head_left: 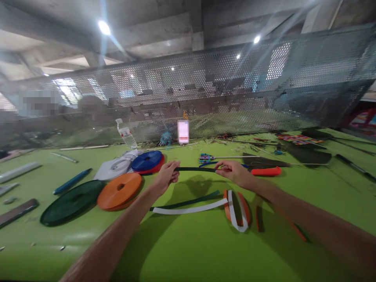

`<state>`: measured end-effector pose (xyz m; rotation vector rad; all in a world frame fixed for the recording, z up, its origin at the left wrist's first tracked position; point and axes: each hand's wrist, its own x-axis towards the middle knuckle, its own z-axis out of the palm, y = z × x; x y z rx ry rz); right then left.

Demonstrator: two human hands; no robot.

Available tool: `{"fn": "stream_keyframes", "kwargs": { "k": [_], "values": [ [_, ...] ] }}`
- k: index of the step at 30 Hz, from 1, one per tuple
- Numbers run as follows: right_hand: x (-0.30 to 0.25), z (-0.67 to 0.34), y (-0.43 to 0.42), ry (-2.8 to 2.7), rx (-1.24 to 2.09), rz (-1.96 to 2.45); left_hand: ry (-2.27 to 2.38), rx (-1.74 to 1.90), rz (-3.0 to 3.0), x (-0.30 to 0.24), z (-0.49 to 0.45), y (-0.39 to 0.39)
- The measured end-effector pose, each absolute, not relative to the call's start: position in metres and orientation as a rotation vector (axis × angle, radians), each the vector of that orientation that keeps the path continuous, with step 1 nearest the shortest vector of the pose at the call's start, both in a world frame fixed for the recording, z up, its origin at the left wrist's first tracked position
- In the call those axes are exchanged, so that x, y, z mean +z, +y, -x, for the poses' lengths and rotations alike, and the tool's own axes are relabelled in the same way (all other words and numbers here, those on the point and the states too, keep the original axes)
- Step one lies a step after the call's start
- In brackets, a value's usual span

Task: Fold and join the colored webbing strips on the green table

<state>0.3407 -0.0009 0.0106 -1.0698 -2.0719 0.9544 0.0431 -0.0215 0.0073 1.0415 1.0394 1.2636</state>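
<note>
My left hand (167,175) and my right hand (233,171) are both closed on the ends of a dark green strip (196,169), held stretched between them above the green table (188,250). Under the hands lie cut strips: a white strip (190,210), a dark green strip (188,202), and looped orange and white pieces (236,211). To the left sit flat rolls of strapping: an orange roll (120,190), a dark green roll (72,203), a blue roll (147,160) on a red one, and a white roll (115,168).
An orange-handled tool (266,171) lies right of my right hand. A plastic bottle (126,134) leans at the back beside a perforated metal screen (205,86). Tools and bars lie along the left edge; a dark cloth (308,154) and scraps lie at the far right.
</note>
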Motion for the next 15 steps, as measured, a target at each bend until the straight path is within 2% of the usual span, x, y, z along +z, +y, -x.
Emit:
{"fn": "stream_keyframes", "kwargs": {
  "k": [15],
  "values": [
    [0.0125, -0.3418, -0.0055, -2.267, 0.793, 1.085, 1.112, 1.236, -1.009, 0.0045, -0.0378, -0.018]
  ]
}}
